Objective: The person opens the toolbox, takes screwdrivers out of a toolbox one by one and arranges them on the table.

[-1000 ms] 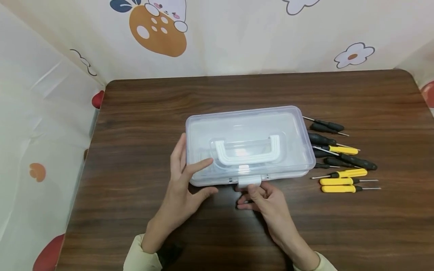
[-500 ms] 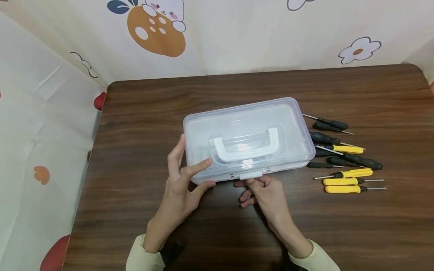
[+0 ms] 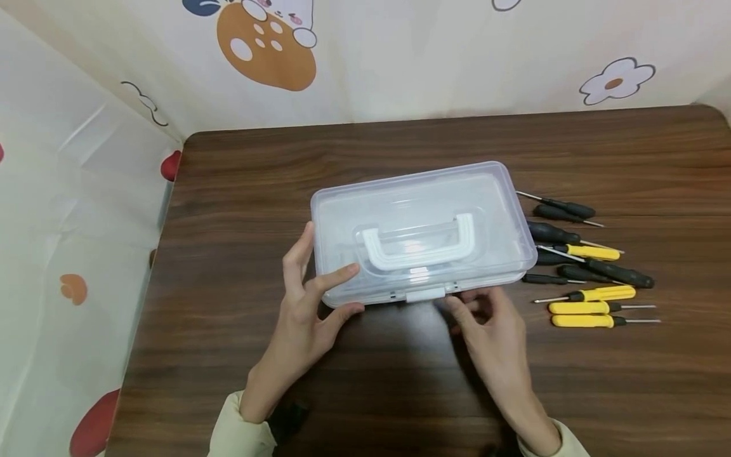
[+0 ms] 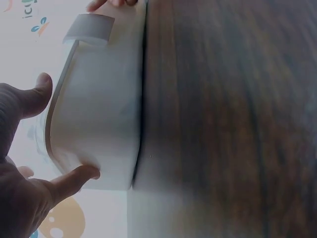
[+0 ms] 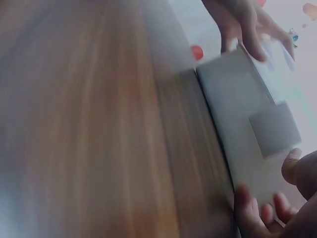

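A clear-lidded plastic storage box (image 3: pixel 400 200) sits slightly turned on the table, its lid down and a white carry handle (image 3: pixel 419 259) on top. My left hand (image 3: pixel 299 317) holds its front left corner: the thumb is at the front edge, one finger reaches over the lid and another lies along the left side. In the right wrist view the white front latch (image 5: pixel 275 130) hangs against the box's front wall. My right hand (image 3: pixel 493 336) is at the front edge just right of the latch, fingers loosely bent; whether the fingertips touch the box is unclear.
Right of the box lie several black-handled screwdrivers (image 3: pixel 562 207) and several yellow-handled ones (image 3: pixel 608 293), some overlapping. The dark wooden table (image 3: pixel 217 254) meets a patterned wall covering (image 3: pixel 428 63) at the back and a pale sheet (image 3: pixel 51 222) at the left.
My right hand has left the latch and shifted right along the box's front edge. The box has turned slightly, its right end farther back. My left hand keeps its place at the corner.
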Available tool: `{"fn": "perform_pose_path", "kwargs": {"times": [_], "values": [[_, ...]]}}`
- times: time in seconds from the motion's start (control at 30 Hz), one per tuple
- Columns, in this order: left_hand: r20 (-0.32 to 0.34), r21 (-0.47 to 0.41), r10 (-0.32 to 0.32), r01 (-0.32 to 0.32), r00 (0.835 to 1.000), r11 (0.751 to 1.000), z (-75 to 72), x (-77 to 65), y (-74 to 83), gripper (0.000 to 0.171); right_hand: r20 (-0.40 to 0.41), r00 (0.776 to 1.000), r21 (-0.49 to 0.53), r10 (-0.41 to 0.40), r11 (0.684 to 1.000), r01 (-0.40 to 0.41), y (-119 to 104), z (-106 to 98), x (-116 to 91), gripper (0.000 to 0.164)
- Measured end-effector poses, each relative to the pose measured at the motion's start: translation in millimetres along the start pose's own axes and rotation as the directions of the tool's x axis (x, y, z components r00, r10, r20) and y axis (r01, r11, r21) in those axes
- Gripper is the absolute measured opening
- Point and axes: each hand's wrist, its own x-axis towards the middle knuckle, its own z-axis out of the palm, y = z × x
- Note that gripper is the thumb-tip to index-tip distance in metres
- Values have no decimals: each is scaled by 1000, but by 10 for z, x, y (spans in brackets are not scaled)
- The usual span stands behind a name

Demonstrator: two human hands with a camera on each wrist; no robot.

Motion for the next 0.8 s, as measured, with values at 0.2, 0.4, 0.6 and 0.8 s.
{"fn": "perform_pose_path", "kwargs": {"times": [0.2,0.4,0.6,0.8], "values": [[5,1,-6,6,1000,1000,-16,3,15,45,-212,969,-14,-127,992,127,66,-178,81,59],[3,15,4,-4,1000,1000,-29,-4,22,45,-235,927,-99,-293,956,277,46,-357,208,99],[18,19,17,-17,1000,1000,-51,19,-20,46,-87,796,-181,-599,795,579,30,-495,351,92],[64,17,-4,3,998,1000,-84,147,-136,49,29,747,-297,-664,708,640,-19,-535,418,89]]}}
